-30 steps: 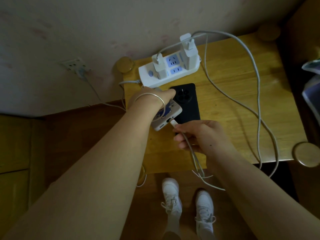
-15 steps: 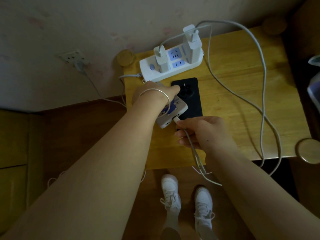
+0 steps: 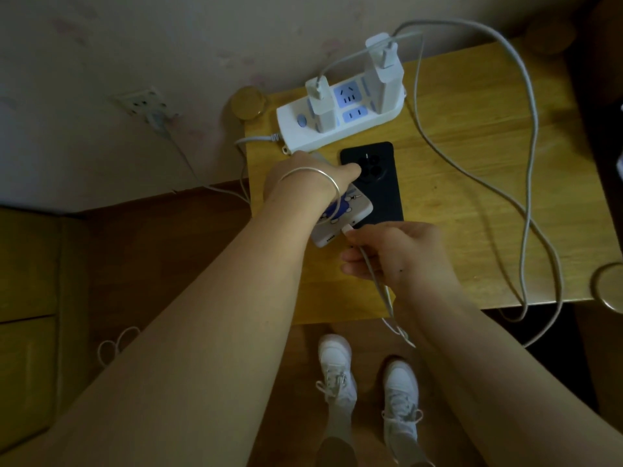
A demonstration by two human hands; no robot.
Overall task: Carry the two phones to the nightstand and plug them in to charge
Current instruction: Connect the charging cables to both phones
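Observation:
A black phone [image 3: 381, 193] lies face down on the wooden nightstand [image 3: 472, 163], just below the white power strip [image 3: 340, 119]. My left hand [image 3: 310, 178], wearing a silver bangle, grips a white phone with a blue cartoon case [image 3: 344, 214], tilted over the black phone's left edge. My right hand [image 3: 394, 254] pinches the white plug of a charging cable [image 3: 374, 274] against the bottom edge of the white phone. Two white chargers [image 3: 384, 72] stand in the strip, each with a cable attached.
A long grey cable [image 3: 529, 183] loops across the nightstand's right side and hangs over its front edge. Round wooden knobs [image 3: 249, 102] mark the corners. A wall socket [image 3: 141, 102] is on the left. My white shoes [image 3: 337, 369] stand on the brown floor.
The plug in my right hand has moved up to the white phone's bottom edge and now touches its port. My left hand keeps holding the phone.

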